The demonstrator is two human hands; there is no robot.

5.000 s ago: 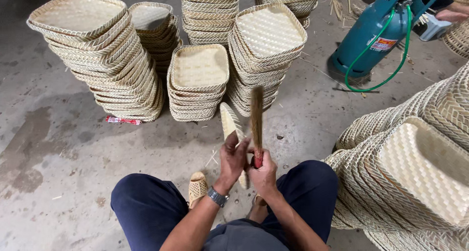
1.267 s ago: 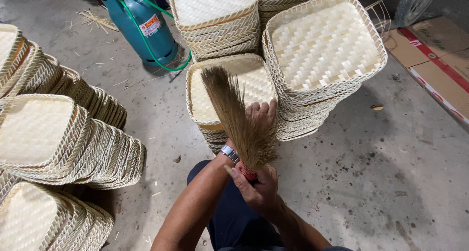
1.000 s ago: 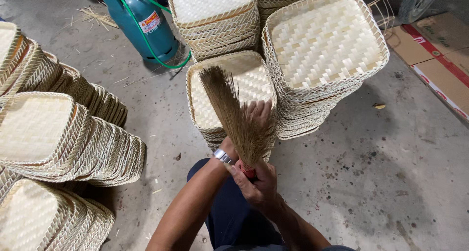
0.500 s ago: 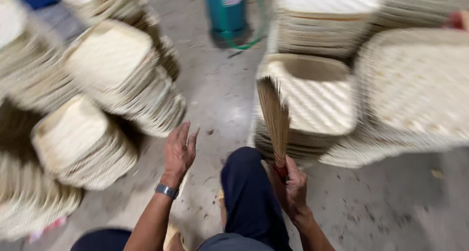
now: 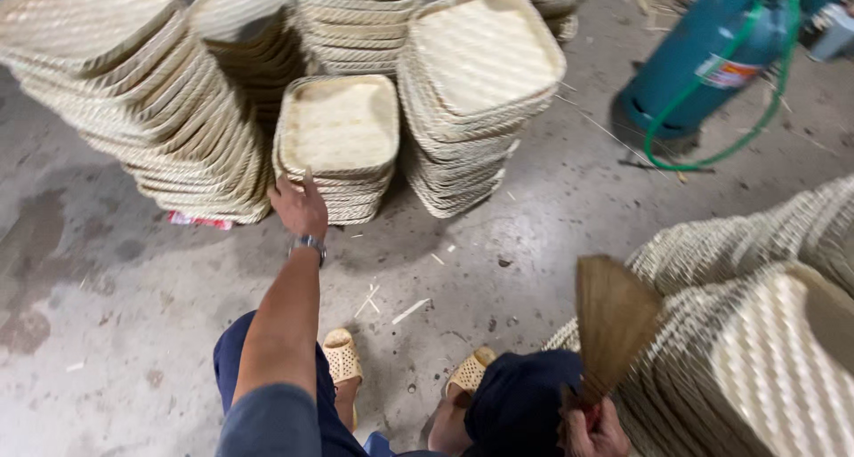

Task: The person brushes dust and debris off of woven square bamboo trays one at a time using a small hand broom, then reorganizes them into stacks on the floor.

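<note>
Brush (image 5: 612,325) stands upright in my right hand (image 5: 594,428), fist clamped on its handle beside my knee. My left hand (image 5: 300,205), which half a second ago hovered spread over the floor, now reaches forward, fingers loosely open and holding nothing, touching the low stack of woven trays (image 5: 336,146). I judge that the top tray is about to be taken for brushing.

The left hand (image 5: 300,204) is reaching far out, fingers touching the rim of the low stack of woven trays (image 5: 338,141). The right hand (image 5: 594,430) is gripping a brown fan-shaped brush (image 5: 612,324) near the right stack of trays (image 5: 756,350). A teal gas cylinder (image 5: 703,61) is lying far right.
</note>
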